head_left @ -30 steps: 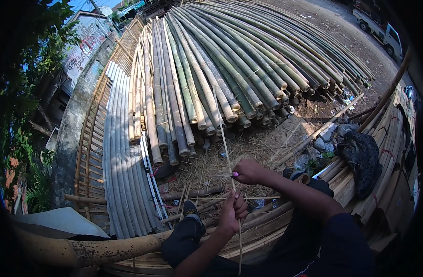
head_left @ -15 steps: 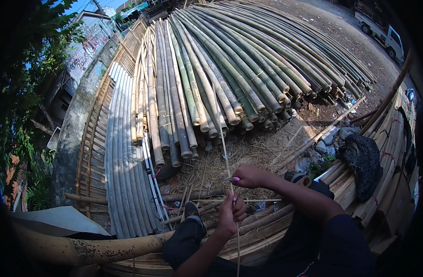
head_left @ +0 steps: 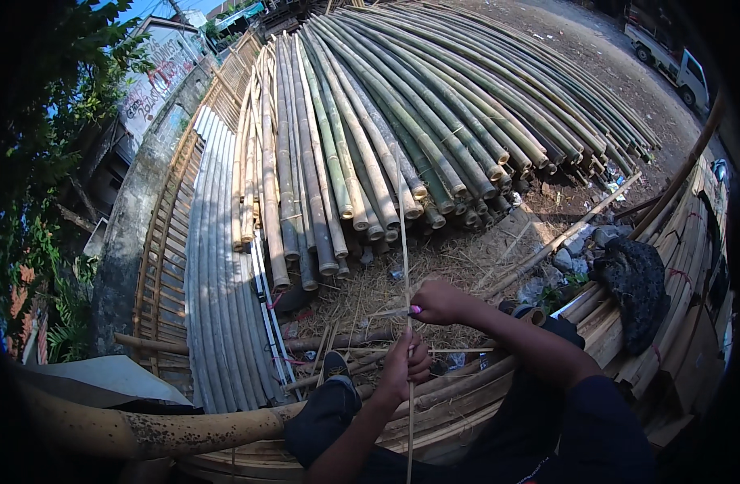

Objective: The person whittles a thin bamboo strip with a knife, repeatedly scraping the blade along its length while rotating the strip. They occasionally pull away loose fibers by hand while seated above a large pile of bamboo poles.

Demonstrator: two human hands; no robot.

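A long thin bamboo strip (head_left: 405, 250) stands upright in front of me, running from the lower edge up past the pile's cut ends. My left hand (head_left: 405, 363) is closed around it at mid-length. Just above, my right hand (head_left: 441, 303) is wrapped round the pink handle of a knife (head_left: 396, 313). The knife's blade crosses the strip and points left; whether its edge bites into the strip is too small to tell.
A large stack of bamboo poles (head_left: 370, 137) spreads ahead. Corrugated sheets (head_left: 217, 266) and a bamboo ladder-like frame (head_left: 164, 242) lie left. A thick bamboo pole (head_left: 184, 434) crosses near my leg. Split bamboo (head_left: 681, 266) and a dark ragged pad (head_left: 631, 290) are at right; a truck (head_left: 668, 60) stands beyond.
The bamboo strip has swung more upright, its top shifting slightly right. My right hand and the knife have moved a little up and right along it; my left hand keeps its hold.
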